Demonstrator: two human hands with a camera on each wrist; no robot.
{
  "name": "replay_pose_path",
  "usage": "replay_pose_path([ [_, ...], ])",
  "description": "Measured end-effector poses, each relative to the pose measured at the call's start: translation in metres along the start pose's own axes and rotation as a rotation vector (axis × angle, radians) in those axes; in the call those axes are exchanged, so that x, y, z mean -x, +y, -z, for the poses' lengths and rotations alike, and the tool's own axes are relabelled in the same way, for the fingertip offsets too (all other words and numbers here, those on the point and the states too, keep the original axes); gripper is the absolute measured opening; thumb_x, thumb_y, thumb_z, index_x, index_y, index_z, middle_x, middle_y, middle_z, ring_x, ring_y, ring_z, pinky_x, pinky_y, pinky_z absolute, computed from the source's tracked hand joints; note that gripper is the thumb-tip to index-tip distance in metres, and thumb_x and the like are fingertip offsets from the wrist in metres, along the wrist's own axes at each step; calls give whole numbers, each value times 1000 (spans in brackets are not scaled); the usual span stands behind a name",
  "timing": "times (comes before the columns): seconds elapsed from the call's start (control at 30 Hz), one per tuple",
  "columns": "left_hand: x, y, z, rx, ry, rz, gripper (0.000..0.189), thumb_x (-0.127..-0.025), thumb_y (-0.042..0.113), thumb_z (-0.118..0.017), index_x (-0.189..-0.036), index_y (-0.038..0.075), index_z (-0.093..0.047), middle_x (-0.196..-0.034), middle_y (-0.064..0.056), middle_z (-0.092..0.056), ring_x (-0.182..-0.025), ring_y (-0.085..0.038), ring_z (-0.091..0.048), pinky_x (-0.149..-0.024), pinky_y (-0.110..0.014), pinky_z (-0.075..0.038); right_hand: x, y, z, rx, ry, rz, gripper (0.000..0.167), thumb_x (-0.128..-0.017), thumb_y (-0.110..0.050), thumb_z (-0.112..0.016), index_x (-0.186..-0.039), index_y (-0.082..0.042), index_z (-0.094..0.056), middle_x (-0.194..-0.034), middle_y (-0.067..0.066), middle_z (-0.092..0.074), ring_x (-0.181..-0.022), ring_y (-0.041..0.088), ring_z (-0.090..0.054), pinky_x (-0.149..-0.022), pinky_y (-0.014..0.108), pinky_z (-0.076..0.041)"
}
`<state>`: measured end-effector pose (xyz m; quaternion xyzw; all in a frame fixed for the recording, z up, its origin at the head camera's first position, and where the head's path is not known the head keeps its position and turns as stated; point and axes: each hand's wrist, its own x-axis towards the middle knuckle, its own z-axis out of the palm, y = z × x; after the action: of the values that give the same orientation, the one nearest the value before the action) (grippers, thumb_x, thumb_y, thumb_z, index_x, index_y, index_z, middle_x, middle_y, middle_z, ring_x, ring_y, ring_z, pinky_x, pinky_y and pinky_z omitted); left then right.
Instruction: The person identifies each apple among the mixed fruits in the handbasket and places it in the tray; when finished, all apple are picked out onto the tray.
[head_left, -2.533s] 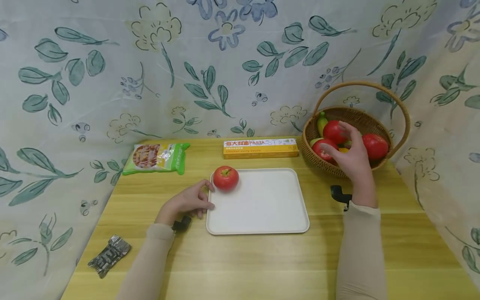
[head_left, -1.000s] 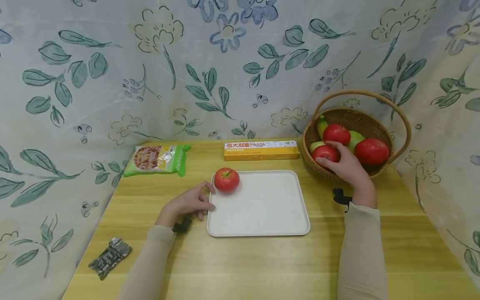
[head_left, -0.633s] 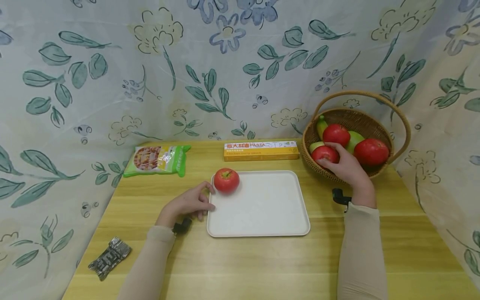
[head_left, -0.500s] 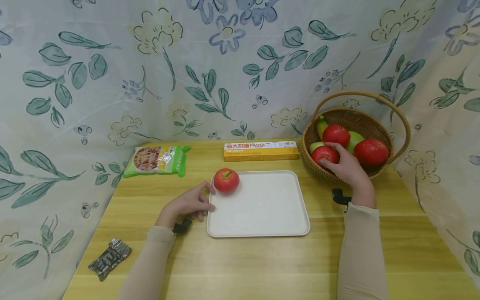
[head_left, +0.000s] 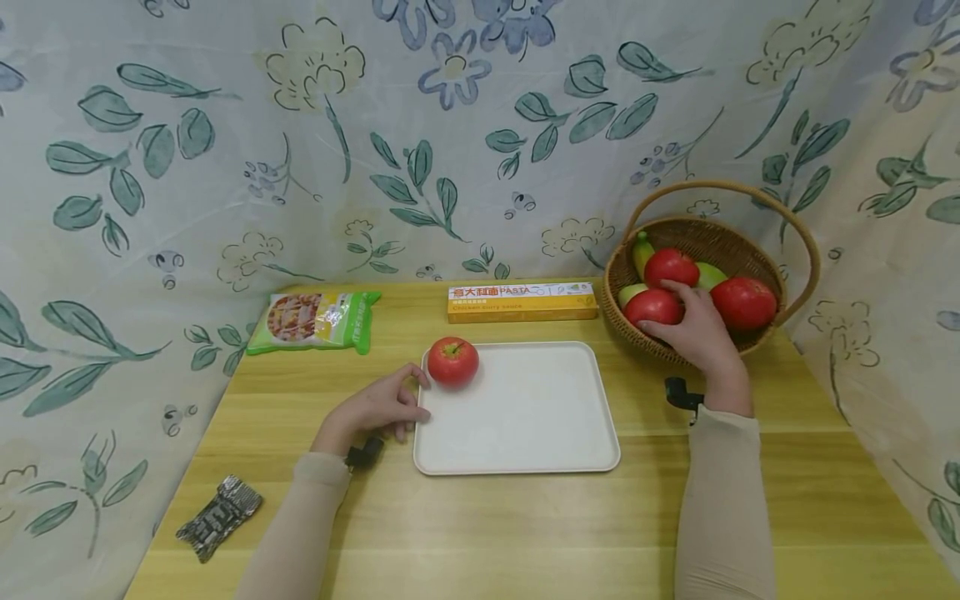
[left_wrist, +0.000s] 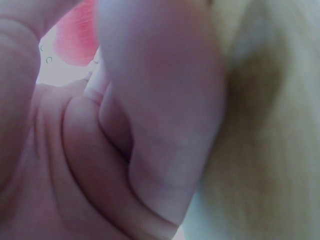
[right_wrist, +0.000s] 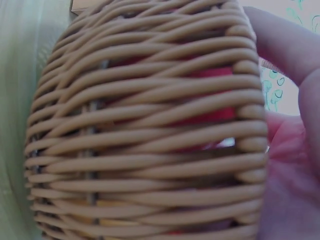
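I'm watching the right hand [head_left: 696,335] at the basket [head_left: 707,234], where thumb and fingers are closing around the front apple [head_left: 651,308], the thumb lying on its near side and the fingertips over its top. The fruit is sitting inside, just behind the front-left rim, with another red apple [head_left: 670,268] behind it and a larger red fruit [head_left: 742,303] to the right. In the right wrist view, the woven wall is standing between the camera and some red fruit, and I'm reading that rim as what any lift has to clear.

The front apple is looking round, so I'm finding no long axis to line up with. From the hand, it is lying to the left, on the side facing the tray [head_left: 525,425], whose long side is running left to right. The right hand is clearly the nearer one; the left hand [head_left: 375,404] is resting well apart at the tray's left edge, thumb and forefinger spread, touching the rim beside a third apple [head_left: 453,362].
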<state>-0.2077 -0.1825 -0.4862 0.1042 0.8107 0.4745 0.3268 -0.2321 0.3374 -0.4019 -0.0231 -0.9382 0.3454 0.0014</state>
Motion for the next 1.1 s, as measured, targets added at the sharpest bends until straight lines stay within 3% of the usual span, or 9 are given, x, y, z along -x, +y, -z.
replay_pose_path([
  [0.23, 1, 1, 0, -8, 5, 6, 55, -93, 28, -83, -133, 18, -46, -73, -5, -69, -52, -17, -63, -52, -27, -49, 4, -5, 5, -15, 60, -26, 92, -95, -35, -79, -163, -4, -25, -163, 35, -24, -144, 58, -33, -112, 81, -33],
  [0.47, 0, 0, 0, -6, 9, -1, 54, -94, 27, -83, -132, 18, -46, -73, -5, -69, -51, -17, -63, -52, -27, -49, 8, -8, 10, -181, 132, -29, 95, -94, -35, -80, -161, -16, -16, -169, 28, -28, -147, 55, -36, -114, 79, -35],
  [0.67, 1, 0, -1, -13, 12, -3, 54, -94, 28, -83, -132, 18, -46, -73, -5, -69, -52, -17, -63, -52, -27, -49, 12, -13, 10, -304, 168, -33, 96, -92, -37, -84, -161, -23, -18, -168, 22, -26, -151, 48, -32, -117, 74, -37],
  [0.93, 2, -1, -1, -20, 18, -3, 54, -93, 28, -83, -132, 18, -47, -73, -5, -69, -52, -18, -63, -52, -28, -49, 15, -27, 4, -530, 156, 17, 93, -92, -25, -85, -161, -49, -27, -174, 5, -23, -154, 33, -32, -123, 58, -40],
  [1.03, 2, -1, -1, -24, 19, -4, 53, -94, 28, -83, -132, 18, -47, -73, -5, -69, -51, -18, -63, -52, -28, -49, 16, -33, 0, -639, 119, 52, 90, -92, -16, -84, -159, -48, -33, -172, 2, -25, -152, 27, -30, -121, 40, -45],
  [1.1, 1, -2, -1, -22, 20, -3, 53, -94, 28, -82, -132, 19, -47, -73, -5, -69, -51, -18, -63, -52, -28, -49, 17, -37, -4, -722, 93, 90, 86, -93, -10, -82, -157, -45, -35, -169, 2, -27, -149, 25, -31, -112, 26, -48],
])
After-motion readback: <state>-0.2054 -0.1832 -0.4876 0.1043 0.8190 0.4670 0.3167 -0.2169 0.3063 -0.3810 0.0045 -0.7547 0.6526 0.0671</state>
